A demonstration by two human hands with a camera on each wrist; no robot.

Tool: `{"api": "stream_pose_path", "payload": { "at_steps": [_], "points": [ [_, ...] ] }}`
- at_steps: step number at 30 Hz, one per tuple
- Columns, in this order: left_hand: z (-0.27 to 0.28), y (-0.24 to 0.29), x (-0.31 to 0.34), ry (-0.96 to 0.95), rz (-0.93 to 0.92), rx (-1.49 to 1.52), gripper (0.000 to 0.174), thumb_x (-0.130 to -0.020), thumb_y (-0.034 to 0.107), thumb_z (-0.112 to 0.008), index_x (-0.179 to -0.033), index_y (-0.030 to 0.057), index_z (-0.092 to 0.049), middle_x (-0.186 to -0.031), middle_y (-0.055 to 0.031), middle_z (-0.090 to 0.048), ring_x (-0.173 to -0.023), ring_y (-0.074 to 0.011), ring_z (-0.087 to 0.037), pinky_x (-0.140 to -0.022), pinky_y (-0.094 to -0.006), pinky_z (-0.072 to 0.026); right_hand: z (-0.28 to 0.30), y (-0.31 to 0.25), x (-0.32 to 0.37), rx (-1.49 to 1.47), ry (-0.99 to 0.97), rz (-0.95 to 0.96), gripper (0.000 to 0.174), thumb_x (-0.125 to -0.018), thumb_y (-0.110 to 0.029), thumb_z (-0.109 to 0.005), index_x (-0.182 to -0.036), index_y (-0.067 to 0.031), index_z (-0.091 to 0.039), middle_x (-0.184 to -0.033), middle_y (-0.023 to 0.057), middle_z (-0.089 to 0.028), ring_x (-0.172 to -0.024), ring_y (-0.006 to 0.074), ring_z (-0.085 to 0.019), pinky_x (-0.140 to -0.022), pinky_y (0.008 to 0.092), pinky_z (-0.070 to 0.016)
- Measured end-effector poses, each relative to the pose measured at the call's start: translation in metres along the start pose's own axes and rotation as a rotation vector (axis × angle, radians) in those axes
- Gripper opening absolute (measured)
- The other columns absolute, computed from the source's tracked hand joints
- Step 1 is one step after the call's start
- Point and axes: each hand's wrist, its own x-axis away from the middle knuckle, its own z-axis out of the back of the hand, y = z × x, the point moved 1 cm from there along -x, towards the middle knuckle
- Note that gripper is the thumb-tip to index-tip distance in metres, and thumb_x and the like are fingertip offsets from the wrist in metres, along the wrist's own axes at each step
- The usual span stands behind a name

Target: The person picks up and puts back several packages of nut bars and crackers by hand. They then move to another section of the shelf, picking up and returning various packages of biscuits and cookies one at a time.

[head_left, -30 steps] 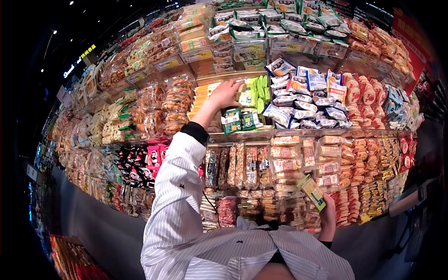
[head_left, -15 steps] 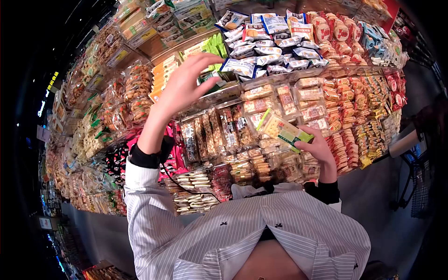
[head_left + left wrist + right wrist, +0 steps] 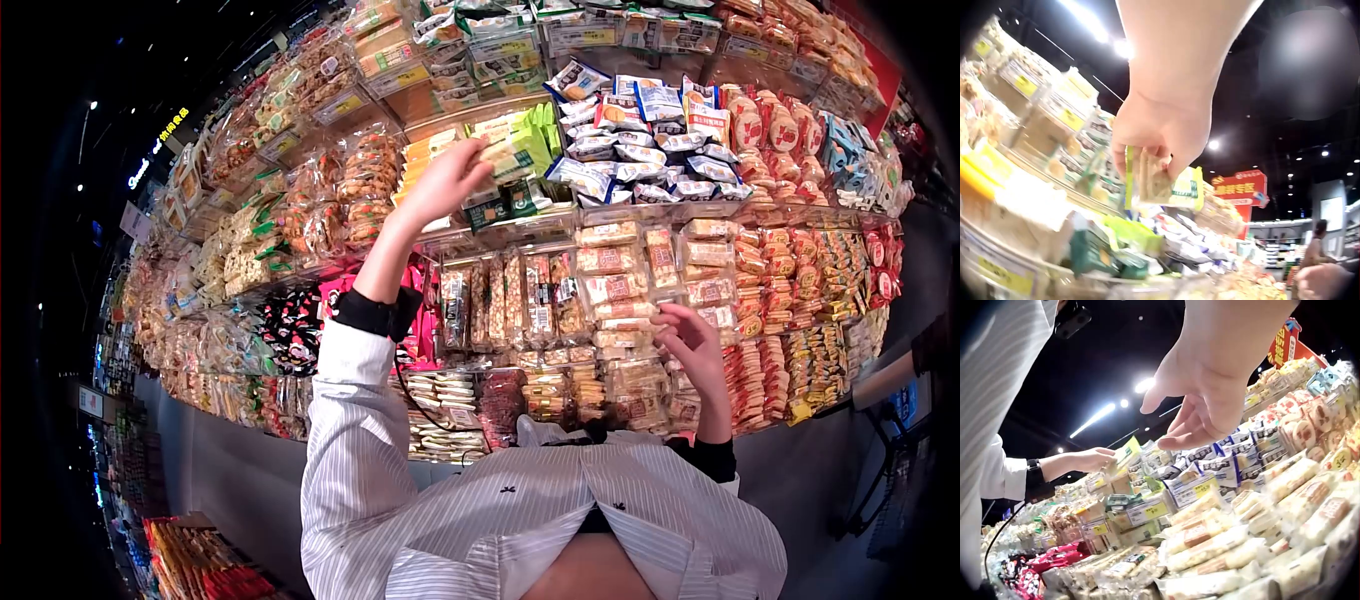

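Note:
My left hand (image 3: 447, 186) grips a green-and-clear cracker packet (image 3: 516, 158) over the middle shelf. In the left wrist view, its thumb and fingers close round the top of the packet (image 3: 1184, 189), which hangs above green packs (image 3: 1134, 232). Dark green packets (image 3: 487, 207) lie just below that hand, and yellow-orange packs (image 3: 418, 165) sit to its left. My right hand (image 3: 695, 350) holds nothing. Its fingers are loosely bent over clear-wrapped bars (image 3: 615, 290) on the lower shelf, as the right wrist view shows too.
Blue-and-white packets (image 3: 640, 150) are heaped right of the left hand, with round red-and-white packs (image 3: 752, 130) beyond. Pink packets (image 3: 420, 315) lie lower left. A red sign (image 3: 1240, 190) stands behind the shelves. A cart (image 3: 885, 440) is at the right, and a person (image 3: 1317, 247) stands farther off.
The green cracker packet has passed from my right hand to my left. The left hand is back over the middle shelf after drawing nearer; the right hand has let go.

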Motion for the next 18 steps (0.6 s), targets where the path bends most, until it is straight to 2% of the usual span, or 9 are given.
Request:
{"api": "stream_pose_path", "payload": {
  "at_steps": [2, 3, 4, 6, 7, 11, 15, 18],
  "points": [
    [0.001, -0.042, -0.023, -0.065, 0.023, -0.229, 0.026, -0.086, 0.019, -0.053, -0.102, -0.0010, -0.050, -0.077, -0.0140, -0.054, -0.076, -0.0205, -0.056, -0.068, -0.0291, -0.0430, 0.010, 0.012, 0.012, -0.038, 0.003, -0.010, 0.037, -0.081, -0.003, -0.058, -0.117, -0.0030, -0.050, -0.102, 0.0075, -0.061, -0.081, 0.0100, -0.058, -0.065, 0.0222, -0.0488],
    [0.001, -0.050, -0.033, -0.149, 0.073, -0.267, 0.028, -0.086, 0.020, -0.051, -0.105, -0.0007, -0.050, -0.081, -0.0176, -0.057, -0.079, -0.0260, -0.056, -0.071, -0.0314, -0.0436, 0.012, 0.017, 0.018, -0.080, 0.010, -0.029, 0.036, -0.082, -0.006, -0.058, -0.117, -0.0021, -0.050, -0.101, 0.0077, -0.061, -0.080, 0.0099, -0.058, -0.064, 0.0221, -0.0490],
    [-0.005, -0.066, -0.042, -0.142, 0.068, -0.268, 0.028, -0.086, 0.020, -0.051, -0.105, -0.0007, -0.050, -0.081, -0.0176, -0.057, -0.079, -0.0260, -0.056, -0.071, -0.0314, -0.0436, 0.014, 0.021, 0.024, -0.077, 0.009, -0.021, 0.036, -0.082, -0.006, -0.058, -0.117, -0.0021, -0.050, -0.101, 0.0077, -0.061, -0.080, 0.0099, -0.058, -0.064, 0.0221, -0.0490],
    [-0.027, -0.105, -0.057, -0.142, 0.020, -0.266, 0.029, -0.086, 0.020, -0.048, -0.106, -0.0007, -0.051, -0.086, -0.0204, -0.058, -0.082, -0.0317, -0.057, -0.074, -0.0363, -0.0438, 0.017, 0.027, 0.033, -0.084, 0.025, -0.081, 0.034, -0.084, -0.010, -0.057, -0.116, -0.0006, -0.050, -0.098, 0.0080, -0.062, -0.080, 0.0102, -0.058, -0.064, 0.0223, -0.0495],
    [-0.033, -0.106, -0.062, -0.183, 0.052, -0.241, 0.030, -0.087, 0.020, -0.046, -0.109, -0.0004, -0.050, -0.092, -0.0229, -0.058, -0.089, -0.0350, -0.056, -0.079, -0.0396, -0.0428, 0.017, 0.028, 0.037, -0.083, 0.047, -0.098, 0.032, -0.085, -0.010, -0.054, -0.115, -0.0009, -0.051, -0.096, 0.0077, -0.062, -0.080, 0.0107, -0.059, -0.063, 0.0226, -0.0501],
    [-0.047, -0.105, -0.064, -0.120, -0.007, -0.269, 0.032, -0.087, 0.022, -0.045, -0.110, 0.0002, -0.050, -0.101, -0.0231, -0.055, -0.097, -0.0380, -0.051, -0.084, -0.0400, -0.0415, 0.020, 0.031, 0.044, -0.097, 0.080, -0.089, 0.030, -0.086, -0.010, -0.053, -0.115, -0.0007, -0.051, -0.096, 0.0075, -0.063, -0.080, 0.0108, -0.059, -0.063, 0.0229, -0.0504],
    [-0.049, -0.089, -0.059, -0.112, 0.049, -0.421, 0.030, -0.086, 0.021, -0.048, -0.112, 0.0046, -0.050, -0.106, -0.0192, -0.053, -0.100, -0.0368, -0.050, -0.085, -0.0407, -0.0414, 0.019, 0.030, 0.044, -0.100, 0.091, -0.095, 0.029, -0.086, -0.010, -0.053, -0.114, -0.0006, -0.052, -0.095, 0.0072, -0.063, -0.079, 0.0105, -0.058, -0.063, 0.0228, -0.0500],
    [-0.048, -0.080, -0.050, -0.022, -0.011, -0.508, 0.030, -0.086, 0.021, -0.044, -0.112, 0.0071, -0.050, -0.108, -0.0174, -0.052, -0.099, -0.0347, -0.051, -0.085, -0.0430, -0.0405, 0.015, 0.029, 0.037, -0.056, 0.078, -0.092, 0.027, -0.087, -0.010, -0.052, -0.112, -0.0007, -0.052, -0.094, 0.0069, -0.063, -0.079, 0.0100, -0.058, -0.063, 0.0229, -0.0495]
  ]
}}
